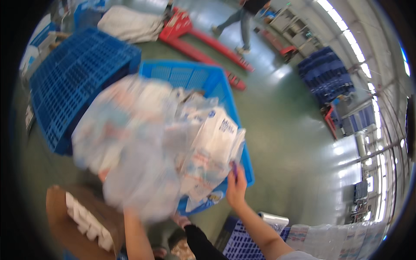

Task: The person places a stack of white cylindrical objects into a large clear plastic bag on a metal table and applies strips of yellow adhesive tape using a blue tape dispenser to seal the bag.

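**Clear bag of packets held over the blue crate**

The biggest thing before you is the green floor [281,130], with a stack of dark blue crates [327,76] at two o'clock and a red pallet jack [203,43] at twelve, a person walking [242,19] just beyond it. At ten o'clock lies a dark blue pallet [73,82], and touching its right side is the bright blue crate [225,93], open-topped with meshed walls.

Over that crate you hold a large clear plastic bag [143,151], blurred, filled with white flat packets [219,132] carrying pale blue and red print. The bag covers most of the crate's inside.

Your right hand [236,184] grips the bag's lower right edge, fingers curled on the film. Your left hand is hidden behind the bag above your forearm [136,236], so you cannot tell its grip.

At seven o'clock sits a brown carton [60,216] holding a row of white boxes [86,223]. At five o'clock, wrapped pale packages [329,238] line the lower edge.
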Demonstrator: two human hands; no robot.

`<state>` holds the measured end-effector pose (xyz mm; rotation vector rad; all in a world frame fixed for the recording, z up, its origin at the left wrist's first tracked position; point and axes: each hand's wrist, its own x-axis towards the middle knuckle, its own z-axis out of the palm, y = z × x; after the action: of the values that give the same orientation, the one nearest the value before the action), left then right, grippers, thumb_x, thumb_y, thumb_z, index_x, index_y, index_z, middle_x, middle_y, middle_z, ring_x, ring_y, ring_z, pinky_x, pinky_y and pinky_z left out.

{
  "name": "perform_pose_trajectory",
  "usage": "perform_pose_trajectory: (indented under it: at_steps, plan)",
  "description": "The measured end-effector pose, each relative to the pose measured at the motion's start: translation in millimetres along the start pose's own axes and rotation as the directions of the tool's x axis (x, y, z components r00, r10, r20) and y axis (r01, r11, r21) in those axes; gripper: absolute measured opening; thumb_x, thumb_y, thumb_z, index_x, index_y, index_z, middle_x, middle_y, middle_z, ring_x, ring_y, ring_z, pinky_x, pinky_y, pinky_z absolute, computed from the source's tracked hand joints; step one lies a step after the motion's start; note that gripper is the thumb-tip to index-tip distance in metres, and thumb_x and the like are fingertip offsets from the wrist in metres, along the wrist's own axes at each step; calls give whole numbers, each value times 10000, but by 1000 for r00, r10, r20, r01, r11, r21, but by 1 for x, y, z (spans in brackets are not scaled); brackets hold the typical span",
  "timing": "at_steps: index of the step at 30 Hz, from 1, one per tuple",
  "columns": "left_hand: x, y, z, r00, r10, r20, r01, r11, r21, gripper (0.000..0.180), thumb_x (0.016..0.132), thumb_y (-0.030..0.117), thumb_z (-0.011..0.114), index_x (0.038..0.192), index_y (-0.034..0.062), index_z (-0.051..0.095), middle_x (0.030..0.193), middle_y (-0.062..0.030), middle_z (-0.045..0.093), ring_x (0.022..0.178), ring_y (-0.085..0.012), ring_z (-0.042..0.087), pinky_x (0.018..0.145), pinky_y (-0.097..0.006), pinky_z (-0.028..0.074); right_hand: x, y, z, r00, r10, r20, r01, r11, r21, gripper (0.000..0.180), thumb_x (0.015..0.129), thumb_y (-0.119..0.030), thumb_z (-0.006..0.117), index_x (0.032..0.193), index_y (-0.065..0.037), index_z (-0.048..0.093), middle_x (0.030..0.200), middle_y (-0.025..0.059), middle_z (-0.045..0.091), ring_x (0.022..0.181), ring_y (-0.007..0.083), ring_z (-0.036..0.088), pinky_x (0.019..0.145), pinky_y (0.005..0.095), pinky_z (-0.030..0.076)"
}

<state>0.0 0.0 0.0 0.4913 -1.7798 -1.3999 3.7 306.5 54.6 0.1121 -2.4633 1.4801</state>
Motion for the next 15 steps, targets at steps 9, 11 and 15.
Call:
perform_pose_trajectory:
  at_steps: [9,11,15]
  plan:
    - [-127,-150,92,349,-758,551,-524,330,786,437,788,171,589,1223,154,549,1289,-49,465,1183,-287,426,908,-450,405,-34,231,87,665,391,636,-42,870,-491,299,887,-192,491,1164,-105,562,1354,141,432,1241,360,388,960,518,350]
    - [-169,-165,70,231,-863,448,-390,340,856,484,758,236,648,1227,170,546,1366,-50,406,1273,-297,357,1013,-446,346,-42,251,80,507,544,668,-99,807,-582,307,868,-230,503,1128,-87,581,1162,207,571,1070,387,529,912,431,421]
    - [-161,-144,48,380,-715,586,-195,558,807,526,721,185,655,1227,127,522,1285,-112,475,1237,-306,401,992,-460,363,-16,220,44,576,383,723,59,862,-504,255,871,-268,524,936,-38,610,949,189,636,910,378,592,772,451,457]
